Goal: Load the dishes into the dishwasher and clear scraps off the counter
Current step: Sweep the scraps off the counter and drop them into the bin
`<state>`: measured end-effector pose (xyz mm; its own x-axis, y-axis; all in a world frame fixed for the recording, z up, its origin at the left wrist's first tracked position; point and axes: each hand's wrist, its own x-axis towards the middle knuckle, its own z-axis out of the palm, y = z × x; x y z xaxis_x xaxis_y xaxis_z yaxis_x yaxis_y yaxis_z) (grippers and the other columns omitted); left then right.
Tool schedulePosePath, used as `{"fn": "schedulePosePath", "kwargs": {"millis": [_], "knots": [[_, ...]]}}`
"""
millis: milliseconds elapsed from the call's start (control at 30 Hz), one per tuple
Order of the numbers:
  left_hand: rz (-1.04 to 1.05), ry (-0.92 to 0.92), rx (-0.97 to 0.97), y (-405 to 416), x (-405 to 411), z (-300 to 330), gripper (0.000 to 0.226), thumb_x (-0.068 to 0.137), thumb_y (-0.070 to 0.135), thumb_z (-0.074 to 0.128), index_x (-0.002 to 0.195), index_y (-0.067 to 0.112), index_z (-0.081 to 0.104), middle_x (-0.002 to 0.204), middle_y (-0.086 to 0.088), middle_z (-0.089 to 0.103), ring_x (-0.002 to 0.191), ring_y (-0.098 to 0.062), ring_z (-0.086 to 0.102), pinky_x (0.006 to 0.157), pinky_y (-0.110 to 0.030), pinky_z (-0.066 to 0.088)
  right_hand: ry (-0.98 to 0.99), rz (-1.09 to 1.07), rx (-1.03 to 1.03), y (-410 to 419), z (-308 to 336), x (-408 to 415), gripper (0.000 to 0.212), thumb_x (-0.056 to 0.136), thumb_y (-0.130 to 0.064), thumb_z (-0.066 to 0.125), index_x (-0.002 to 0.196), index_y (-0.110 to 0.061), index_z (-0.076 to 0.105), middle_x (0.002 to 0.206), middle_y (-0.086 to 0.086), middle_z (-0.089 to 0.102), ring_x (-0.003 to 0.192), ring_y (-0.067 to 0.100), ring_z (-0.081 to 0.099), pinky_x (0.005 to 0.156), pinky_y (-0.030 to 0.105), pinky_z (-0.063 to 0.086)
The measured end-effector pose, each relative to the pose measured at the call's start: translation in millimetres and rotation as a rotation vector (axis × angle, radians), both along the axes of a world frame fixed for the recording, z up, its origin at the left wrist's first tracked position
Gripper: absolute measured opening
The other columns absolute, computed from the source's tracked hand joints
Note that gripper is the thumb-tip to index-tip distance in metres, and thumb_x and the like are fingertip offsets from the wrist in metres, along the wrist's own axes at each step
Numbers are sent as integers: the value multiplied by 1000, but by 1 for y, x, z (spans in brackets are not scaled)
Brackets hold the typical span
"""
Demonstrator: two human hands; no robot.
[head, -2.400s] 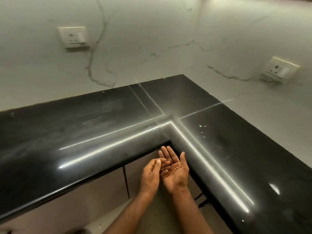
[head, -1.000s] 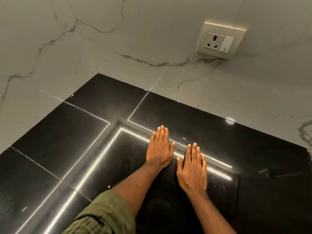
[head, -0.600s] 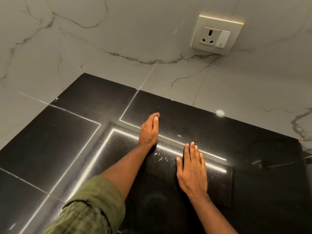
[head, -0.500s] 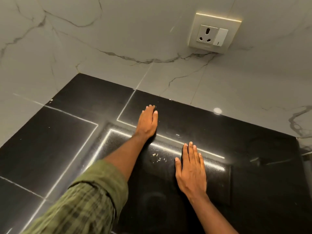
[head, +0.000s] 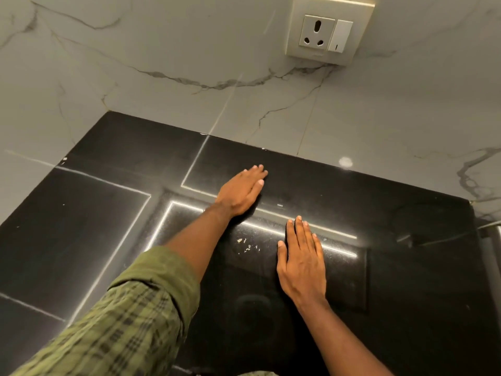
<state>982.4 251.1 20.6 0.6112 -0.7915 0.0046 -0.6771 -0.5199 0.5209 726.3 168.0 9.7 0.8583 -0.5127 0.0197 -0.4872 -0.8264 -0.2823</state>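
From the head camera, the person's left hand point(head: 242, 189) lies stretched forward on the glossy black table point(head: 406, 280), fingers straight and pressed together, tilted onto its little-finger edge with the thumb side raised, near the marble wall point(head: 162, 63). Half a second ago it lay nearer the person; it has since slid farther toward the wall and a little to the right. The right hand point(head: 302, 260) rests palm down and flat on the table, fingers straight and close together, thumb slightly out; it has stayed where it was.

The scraps point(head: 247, 245), a small scatter of pale flecks, lie on the table between the two hands: just to the left of the right hand's thumb and on the near side of the left hand, beside its wrist. They have not shifted.

A rolled-up green checked sleeve point(head: 130, 316) covers the left forearm below the elbow. On the wall beyond the right hand sits a cream socket plate point(head: 329, 29) with a three-pin outlet and a white rocker switch; the switch bears a short dark mark, and no brand or writing can be read anywhere.
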Motion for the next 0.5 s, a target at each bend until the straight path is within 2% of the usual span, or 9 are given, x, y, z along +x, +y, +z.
{"fn": "schedulePosePath", "kwargs": {"millis": [100,267,400,500], "knots": [[-58,18,-41,25,-40,0,51,111,39,23,158,26,41,166,8,34,154,-2,23,129,-32,18,-36,7,-3,0,-1,-1,59,112,-42,25,166,-20,21,175,0,13,162,13,6,132,42,13],[-79,51,-44,67,-117,1,51,111,40,23,157,30,42,165,14,34,153,3,22,128,-32,20,-77,29,13,-1,-7,-2,56,112,-34,25,165,-17,26,174,3,17,162,16,10,132,42,14],[-21,69,-61,86,-175,4,49,111,42,24,157,34,42,164,19,34,152,7,21,127,-35,24,-155,98,171,-7,-9,-9,55,108,-19,38,163,-18,33,172,0,24,161,12,13,132,37,13],[23,169,-160,91,-216,6,47,112,37,26,150,32,53,157,18,46,148,5,33,126,-37,28,-276,124,387,-13,-4,-21,57,103,-10,40,158,-24,44,165,-5,39,156,8,27,130,35,21]]}}
